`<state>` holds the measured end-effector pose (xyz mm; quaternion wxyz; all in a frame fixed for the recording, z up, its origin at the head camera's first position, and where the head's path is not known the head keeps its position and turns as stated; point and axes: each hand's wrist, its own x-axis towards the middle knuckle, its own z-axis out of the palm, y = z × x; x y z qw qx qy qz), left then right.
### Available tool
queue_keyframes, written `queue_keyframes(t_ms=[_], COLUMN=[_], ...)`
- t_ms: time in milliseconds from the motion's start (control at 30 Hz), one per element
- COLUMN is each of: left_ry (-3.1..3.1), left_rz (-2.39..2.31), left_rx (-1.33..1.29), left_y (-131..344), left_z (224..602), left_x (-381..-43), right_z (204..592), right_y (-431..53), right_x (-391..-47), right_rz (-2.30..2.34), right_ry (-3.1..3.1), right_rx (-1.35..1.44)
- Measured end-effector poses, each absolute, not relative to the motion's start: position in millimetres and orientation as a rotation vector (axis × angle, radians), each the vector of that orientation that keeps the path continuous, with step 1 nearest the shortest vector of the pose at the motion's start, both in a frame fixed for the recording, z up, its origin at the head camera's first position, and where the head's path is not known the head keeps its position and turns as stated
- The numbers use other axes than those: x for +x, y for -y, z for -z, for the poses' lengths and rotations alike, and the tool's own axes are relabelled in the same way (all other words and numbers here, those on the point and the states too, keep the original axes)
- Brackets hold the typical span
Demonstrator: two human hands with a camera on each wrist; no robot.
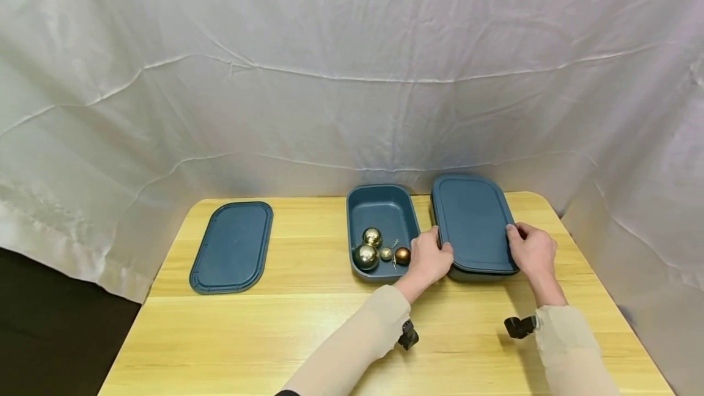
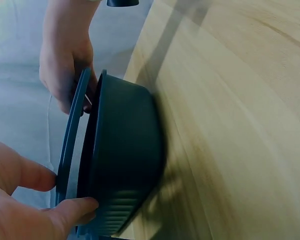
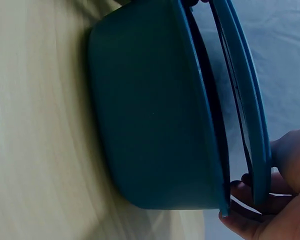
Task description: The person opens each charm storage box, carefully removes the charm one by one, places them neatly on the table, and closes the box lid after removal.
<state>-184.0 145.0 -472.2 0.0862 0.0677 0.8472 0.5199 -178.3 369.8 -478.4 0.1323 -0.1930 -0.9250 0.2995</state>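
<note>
A dark blue rectangular lid [image 1: 474, 219] hovers over a matching deep box [image 2: 130, 145] at the right of the table. Both wrist views show a gap between the lid and the box rim. My left hand [image 1: 431, 255] pinches the lid's left edge, thumb on top and fingers beneath. On the opposite edge, my right hand [image 1: 533, 250] grips it the same way, fingers [image 3: 242, 225] at the box rim. The box's inside is hidden from the head view by the lid.
Left of the lidded box stands an open blue box [image 1: 379, 209] holding several shiny balls, including a large gold one [image 1: 365, 256] and a copper one [image 1: 403, 255]. A second blue lid [image 1: 231, 248] lies flat at the table's left. A pale curtain [image 1: 352, 78] hangs behind.
</note>
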Motion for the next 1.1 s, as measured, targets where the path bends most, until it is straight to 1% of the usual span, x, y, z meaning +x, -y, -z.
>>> queue_keyframes(t_ms=[233, 467, 633, 867, 1100], left_ry=[-2.440, -2.365, -2.372, -2.371, -2.392], left_rz=[-1.629, -1.766, -1.767, -1.758, -1.736], left_rx=[0.175, 0.135, 0.148, 0.163, 0.133], left_y=[-137, -128, -120, -103, -82], left_z=[465, 467, 469, 462, 459], left_x=[-184, -190, -193, -193, -196], right_z=[469, 461, 460, 460, 460], right_y=[-363, -355, -348, -338, -318], right_x=[-177, -178, -176, -176, -177], right_rz=[-0.855, -0.864, -0.840, -0.824, -0.843], right_ry=[2.633, 2.633, 2.611, 2.596, 2.570], right_rx=[-0.524, -0.497, -0.432, -0.349, -0.297])
